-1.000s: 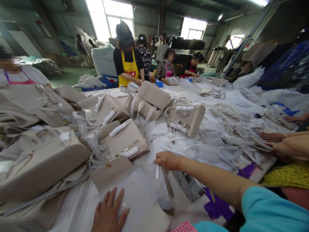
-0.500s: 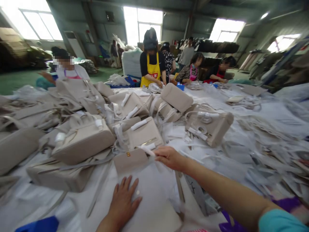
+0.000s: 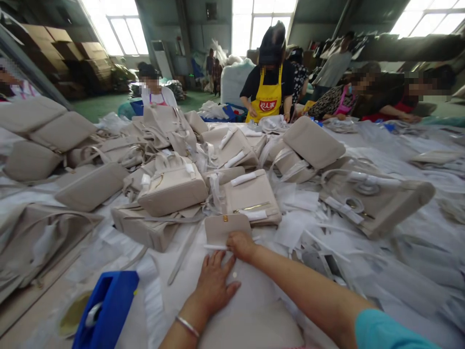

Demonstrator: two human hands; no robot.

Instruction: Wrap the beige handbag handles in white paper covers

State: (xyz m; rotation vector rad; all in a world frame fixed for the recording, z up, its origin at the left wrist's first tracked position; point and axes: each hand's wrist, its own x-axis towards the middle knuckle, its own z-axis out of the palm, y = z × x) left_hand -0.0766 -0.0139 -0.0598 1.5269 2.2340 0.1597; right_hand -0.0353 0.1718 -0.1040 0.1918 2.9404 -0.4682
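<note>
My left hand lies flat with fingers spread on a beige handbag covered by white wrapping, right in front of me. A bracelet shows on that wrist. My right hand is closed at the bag's open flap, pinching a thin white strip that sticks out to the left. The flap has a small gold clasp. Right behind the flap lies another beige handbag with white-wrapped handles.
A blue tape dispenser stands at the lower left. Many beige handbags are piled across the left and middle of the table. White paper scraps cover the right side. Several people work at the far edge, one in a yellow apron.
The view swung left and the blue dispenser came into sight. My right hand drew back toward the flap with the white strip. My left hand stayed flat on the bag.
</note>
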